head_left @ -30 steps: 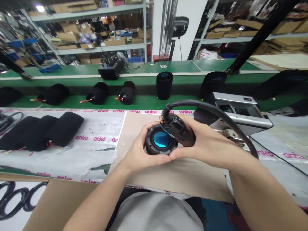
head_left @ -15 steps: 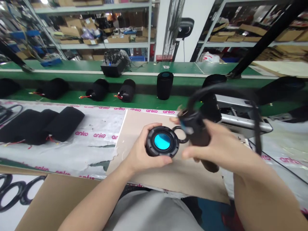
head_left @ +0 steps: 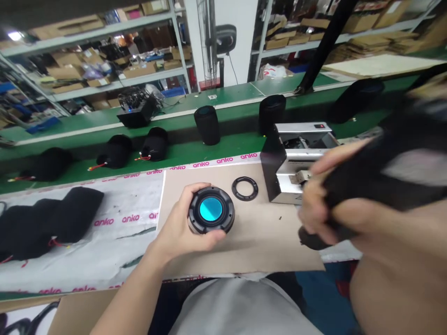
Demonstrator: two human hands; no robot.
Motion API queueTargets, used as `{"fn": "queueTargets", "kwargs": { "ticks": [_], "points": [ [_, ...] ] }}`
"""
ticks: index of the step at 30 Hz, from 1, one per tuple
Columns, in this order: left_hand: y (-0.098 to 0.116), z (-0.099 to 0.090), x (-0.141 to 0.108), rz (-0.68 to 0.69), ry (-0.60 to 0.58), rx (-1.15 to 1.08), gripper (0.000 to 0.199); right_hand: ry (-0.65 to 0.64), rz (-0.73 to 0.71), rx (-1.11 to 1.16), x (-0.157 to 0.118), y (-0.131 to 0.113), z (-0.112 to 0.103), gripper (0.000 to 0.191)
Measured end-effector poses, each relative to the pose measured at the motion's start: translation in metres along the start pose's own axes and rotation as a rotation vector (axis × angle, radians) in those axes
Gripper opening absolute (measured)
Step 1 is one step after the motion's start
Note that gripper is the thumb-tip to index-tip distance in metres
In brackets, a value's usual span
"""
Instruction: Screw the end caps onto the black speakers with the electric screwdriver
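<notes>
My left hand [head_left: 178,228] is wrapped around a round black speaker [head_left: 228,211] with a shiny blue disc in its centre, its face turned up over the cardboard sheet [head_left: 265,246]. Screw holes dot its rim. To the right, my right hand [head_left: 316,207] grips a black pistol-grip electric screwdriver [head_left: 373,172], smeared by motion; its tip cannot be made out. A flat black ring [head_left: 234,188] lies on the cardboard beyond the speaker. Close to my right hand stands a silver-and-black screw feeder [head_left: 272,170]. A tiny dark screw-like bit [head_left: 280,217] rests on the cardboard.
Black fabric-covered cylinders [head_left: 206,125] stand or lie along the green conveyor [head_left: 181,151] behind, some with red wires. More black covered pieces [head_left: 75,214] are on the printed sheet at left. Black rings [head_left: 44,316] show at the lower left.
My right hand has swung the electric screwdriver to the right, away from the speaker, uncovering the ring and screw feeder. My left hand keeps its hold on the speaker. The view has turned right.
</notes>
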State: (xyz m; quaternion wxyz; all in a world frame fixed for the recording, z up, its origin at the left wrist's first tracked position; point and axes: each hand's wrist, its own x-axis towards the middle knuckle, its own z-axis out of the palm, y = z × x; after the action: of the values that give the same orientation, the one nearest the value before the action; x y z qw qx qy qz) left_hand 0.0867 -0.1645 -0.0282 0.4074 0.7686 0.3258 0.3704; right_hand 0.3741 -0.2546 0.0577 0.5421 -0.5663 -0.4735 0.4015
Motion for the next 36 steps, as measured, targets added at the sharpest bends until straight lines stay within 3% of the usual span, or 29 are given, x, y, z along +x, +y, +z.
{"fn": "queueTargets", "kwargs": {
  "ticks": [3,5,8,10,12,14,16,18,22,27,29,33,36],
  "points": [
    [-0.001,0.001,0.003,0.018,0.004,0.024,0.08,0.013,0.132,0.188,-0.001,-0.002,0.033,0.062],
    [-0.002,0.005,0.002,0.048,0.038,0.012,0.081,-0.036,0.168,0.166,0.004,0.005,0.042,0.057],
    [-0.004,0.01,-0.004,0.096,0.059,0.01,0.079,-0.185,0.18,-0.005,0.012,0.016,0.041,0.055],
    [-0.006,0.01,-0.008,0.102,0.067,0.038,0.078,-0.218,0.156,0.017,0.016,0.015,0.03,0.049],
    [-0.012,0.008,-0.01,0.104,0.088,0.037,0.08,-0.095,0.035,0.178,0.018,0.006,0.011,0.048],
    [-0.018,0.008,-0.01,0.114,0.118,-0.015,0.086,0.183,-0.169,0.265,0.02,-0.006,-0.013,0.046],
    [-0.023,0.013,-0.008,0.128,0.132,-0.09,0.089,0.47,-0.333,0.207,0.022,-0.016,-0.035,0.04],
    [-0.023,0.023,-0.003,0.128,0.116,-0.14,0.087,0.59,-0.402,0.125,0.025,-0.018,-0.05,0.046],
    [-0.008,0.06,0.014,0.15,0.071,-0.154,0.081,0.373,-0.414,0.122,0.038,-0.007,-0.058,0.074],
    [0.011,0.097,0.037,0.184,-0.025,-0.15,0.077,0.219,-0.426,0.21,0.055,0.009,-0.049,0.072],
    [0.012,0.102,0.04,0.198,-0.025,-0.151,0.075,0.186,-0.429,0.219,0.062,0.015,-0.044,0.069],
    [0.007,0.102,0.038,0.236,-0.013,-0.19,0.073,0.268,-0.554,0.265,0.073,0.024,-0.034,0.074],
    [0.005,0.102,0.036,0.236,-0.018,-0.212,0.076,0.248,-0.529,0.256,0.079,0.027,-0.033,0.075]
  ]
}}
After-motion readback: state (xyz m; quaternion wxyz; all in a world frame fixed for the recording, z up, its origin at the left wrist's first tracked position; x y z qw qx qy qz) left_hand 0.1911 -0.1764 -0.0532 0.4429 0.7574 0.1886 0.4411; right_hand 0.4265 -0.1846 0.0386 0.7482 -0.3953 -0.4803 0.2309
